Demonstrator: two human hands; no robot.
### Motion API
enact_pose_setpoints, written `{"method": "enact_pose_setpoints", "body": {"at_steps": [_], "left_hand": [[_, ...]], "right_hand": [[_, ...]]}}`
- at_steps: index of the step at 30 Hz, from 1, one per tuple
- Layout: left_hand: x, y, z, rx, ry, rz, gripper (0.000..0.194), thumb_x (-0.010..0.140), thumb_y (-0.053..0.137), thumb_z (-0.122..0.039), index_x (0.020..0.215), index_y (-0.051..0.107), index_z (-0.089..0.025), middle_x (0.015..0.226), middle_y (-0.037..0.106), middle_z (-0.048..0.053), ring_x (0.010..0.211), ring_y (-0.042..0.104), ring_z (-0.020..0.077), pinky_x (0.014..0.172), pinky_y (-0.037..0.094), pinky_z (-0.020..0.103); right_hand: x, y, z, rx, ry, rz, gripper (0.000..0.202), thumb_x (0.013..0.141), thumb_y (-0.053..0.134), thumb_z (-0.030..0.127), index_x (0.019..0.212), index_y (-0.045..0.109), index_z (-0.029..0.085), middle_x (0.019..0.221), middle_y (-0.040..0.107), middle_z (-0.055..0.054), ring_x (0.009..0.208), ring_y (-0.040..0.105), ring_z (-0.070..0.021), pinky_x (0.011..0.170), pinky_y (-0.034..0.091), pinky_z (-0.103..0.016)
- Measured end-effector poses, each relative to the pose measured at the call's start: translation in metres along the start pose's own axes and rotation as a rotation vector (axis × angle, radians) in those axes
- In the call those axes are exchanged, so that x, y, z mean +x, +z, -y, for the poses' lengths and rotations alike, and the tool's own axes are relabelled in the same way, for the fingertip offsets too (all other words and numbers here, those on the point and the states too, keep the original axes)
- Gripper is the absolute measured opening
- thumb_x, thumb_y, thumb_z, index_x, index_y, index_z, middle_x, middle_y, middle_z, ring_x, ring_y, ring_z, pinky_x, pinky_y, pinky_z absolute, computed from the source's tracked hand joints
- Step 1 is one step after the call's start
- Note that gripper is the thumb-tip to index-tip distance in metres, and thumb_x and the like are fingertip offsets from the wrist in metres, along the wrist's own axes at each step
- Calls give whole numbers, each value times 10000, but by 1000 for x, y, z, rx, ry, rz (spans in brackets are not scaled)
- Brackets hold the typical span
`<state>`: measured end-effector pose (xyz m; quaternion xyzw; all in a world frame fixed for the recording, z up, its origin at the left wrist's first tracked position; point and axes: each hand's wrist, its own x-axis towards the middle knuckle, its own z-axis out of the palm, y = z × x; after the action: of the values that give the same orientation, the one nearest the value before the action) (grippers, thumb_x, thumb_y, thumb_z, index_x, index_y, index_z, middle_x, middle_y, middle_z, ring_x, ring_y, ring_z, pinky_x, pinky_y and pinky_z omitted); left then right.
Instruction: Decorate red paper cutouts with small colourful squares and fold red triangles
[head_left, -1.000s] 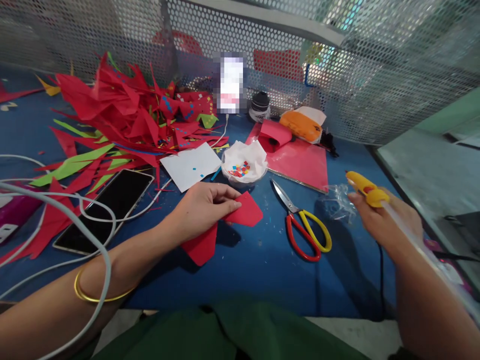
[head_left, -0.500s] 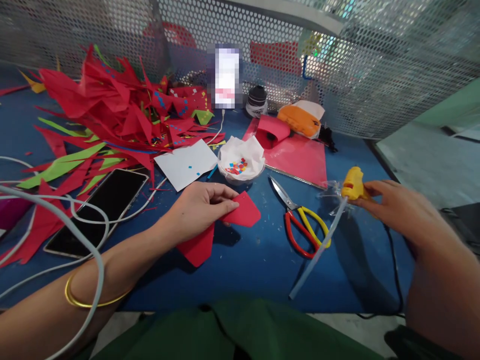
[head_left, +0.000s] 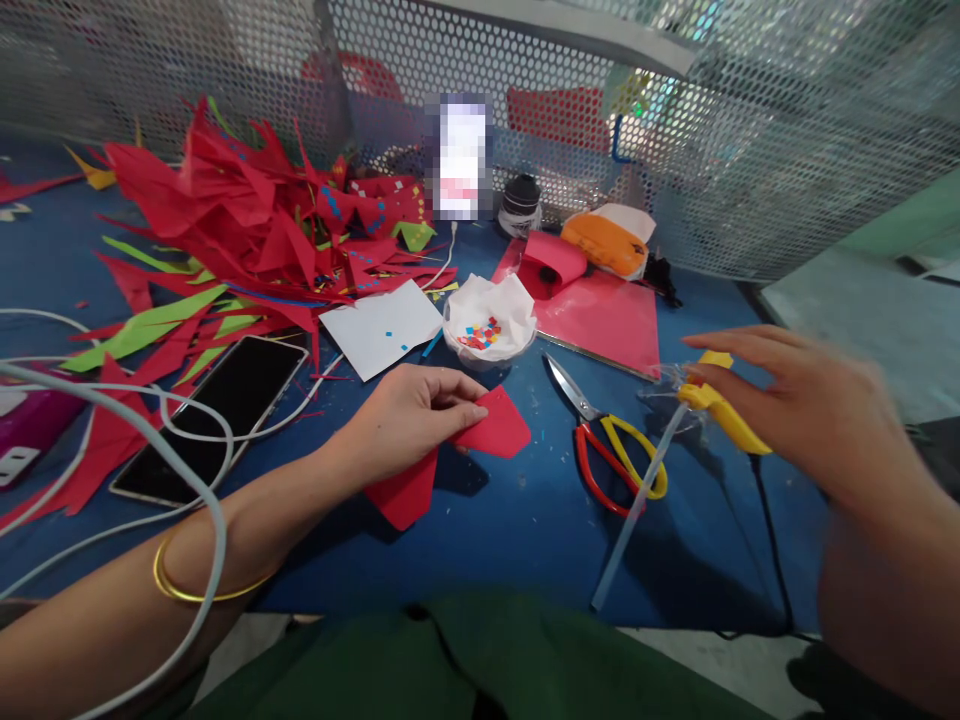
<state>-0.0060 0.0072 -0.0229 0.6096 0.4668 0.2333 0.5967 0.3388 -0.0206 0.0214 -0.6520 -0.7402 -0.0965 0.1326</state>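
My left hand pinches a folded piece of red paper between thumb and fingers, above the blue table. Part of the paper hangs below the palm. On the right, my right hand is over a yellow glue gun, its fingers apart and loosely stretched around the gun's top. A long translucent glue stick sticks out of the gun and crosses the scissors' handles. The scissors, with one red and one yellow handle, lie open between my hands. Clear plastic wrap is beside the gun.
A paper-lined bowl holds small coloured squares, beside a white card. Cut red and green paper heaps at the left, near a dark phone and looping white cables. Red sheets and a thread spool are farther back.
My right hand's fingers have loosened and spread from the glue gun, which has turned and tipped lower. My left hand keeps the red paper. The whole view has shifted slightly.
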Motion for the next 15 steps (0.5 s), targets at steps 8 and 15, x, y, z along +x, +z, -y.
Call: {"method": "enact_pose_setpoints", "body": {"at_steps": [8, 15], "left_hand": [[-2, 2, -1, -88, -12, 28, 132, 816, 648, -213, 898, 736, -160, 745, 745, 27, 645, 672, 120, 633, 538, 219], [-1, 2, -1, -90, -31, 47, 151, 812, 641, -202, 919, 734, -150, 737, 739, 32, 625, 654, 110, 618, 510, 210]], "right_hand": [[32, 27, 100, 577, -272, 290, 218, 871, 664, 376, 1036, 736, 253, 1054, 749, -30, 967, 686, -203, 813, 525, -336], [54, 37, 112, 719, -249, 542, 185, 884, 614, 315, 752, 672, 199, 721, 687, 17, 705, 622, -141, 670, 468, -278]]}}
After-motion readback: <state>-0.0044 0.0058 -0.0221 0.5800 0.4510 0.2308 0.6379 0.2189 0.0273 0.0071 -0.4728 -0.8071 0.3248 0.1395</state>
